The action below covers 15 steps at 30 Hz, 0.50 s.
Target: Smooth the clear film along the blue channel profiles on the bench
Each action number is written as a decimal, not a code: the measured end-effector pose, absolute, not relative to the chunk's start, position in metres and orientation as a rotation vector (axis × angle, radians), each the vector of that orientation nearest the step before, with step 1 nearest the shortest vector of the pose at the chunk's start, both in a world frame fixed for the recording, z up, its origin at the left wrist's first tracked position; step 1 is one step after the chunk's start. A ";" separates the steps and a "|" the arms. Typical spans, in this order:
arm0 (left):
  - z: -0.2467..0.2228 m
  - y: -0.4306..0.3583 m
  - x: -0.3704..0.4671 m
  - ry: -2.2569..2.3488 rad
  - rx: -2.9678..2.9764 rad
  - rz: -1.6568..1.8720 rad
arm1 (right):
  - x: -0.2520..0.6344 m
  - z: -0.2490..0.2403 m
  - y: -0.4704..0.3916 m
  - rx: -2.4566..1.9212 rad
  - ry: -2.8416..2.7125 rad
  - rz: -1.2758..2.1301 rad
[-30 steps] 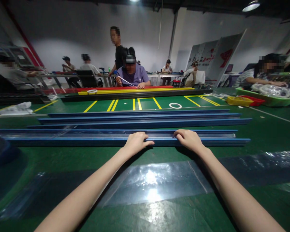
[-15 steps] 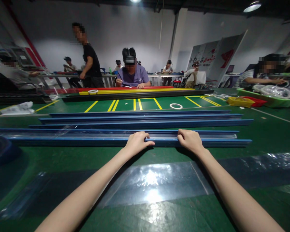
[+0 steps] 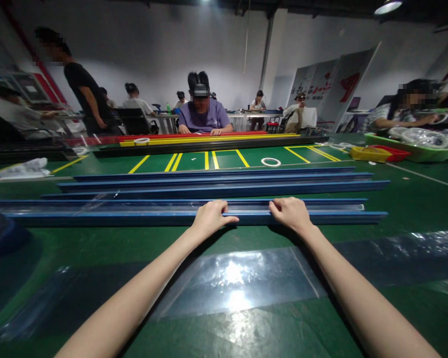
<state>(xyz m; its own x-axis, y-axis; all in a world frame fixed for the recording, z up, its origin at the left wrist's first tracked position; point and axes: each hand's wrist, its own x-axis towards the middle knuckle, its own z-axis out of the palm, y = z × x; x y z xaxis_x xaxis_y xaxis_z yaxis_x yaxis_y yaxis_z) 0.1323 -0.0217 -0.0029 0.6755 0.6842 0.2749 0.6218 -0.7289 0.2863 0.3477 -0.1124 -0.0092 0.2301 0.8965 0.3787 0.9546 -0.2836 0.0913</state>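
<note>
A long blue channel rail (image 3: pixel 115 219) lies across the green table in front of me. A clear strip (image 3: pixel 332 207) seems to lie in its groove, with a pale end near the right. My left hand (image 3: pixel 210 217) is closed over the near wall of this rail, thumb along the outer side and fingers curled into the groove. To the right, my right hand (image 3: pixel 291 213) grips the same rail, its fingers bent into the groove and partly hidden. Just behind are more blue rails (image 3: pixel 224 186), parallel to it.
A flat clear plastic sleeve (image 3: pixel 242 283) lies under my forearms. Beyond the rails are a white ring (image 3: pixel 271 162), yellow rails (image 3: pixel 209 140) and black rails (image 3: pixel 209 147). A green tray (image 3: pixel 418 154) stands at right. A person in purple (image 3: pixel 203 117) sits opposite.
My right hand has shifted slightly left along the rail; my left hand is nearly unchanged. In the background, a person in black has walked to the left.
</note>
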 end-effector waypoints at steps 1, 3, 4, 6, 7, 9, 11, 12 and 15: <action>-0.004 -0.022 0.132 1.077 2.735 0.546 | 0.348 -0.009 -0.112 -2.352 -1.775 -0.539; -0.007 -0.022 0.131 1.081 2.783 0.554 | 0.348 -0.008 -0.112 -2.385 -1.778 -0.521; -0.009 -0.022 0.130 1.071 2.823 0.567 | 0.348 -0.008 -0.112 -2.399 -1.780 -0.510; -0.014 -0.022 0.128 1.016 2.941 0.598 | 0.348 -0.007 -0.113 -2.411 -1.792 -0.490; -0.016 -0.022 0.127 0.978 3.007 0.605 | 0.348 -0.007 -0.114 -2.409 -1.801 -0.483; -0.018 -0.022 0.126 0.918 3.113 0.591 | 0.348 -0.007 -0.115 -2.389 -1.821 -0.482; -0.017 -0.022 0.126 0.908 3.159 0.550 | 0.347 -0.006 -0.117 -2.366 -1.849 -0.491; -0.015 -0.022 0.126 0.917 3.163 0.523 | 0.347 -0.005 -0.117 -2.359 -1.866 -0.494; -0.008 -0.021 0.125 0.942 3.147 0.413 | 0.346 -0.001 -0.118 -2.353 -1.922 -0.489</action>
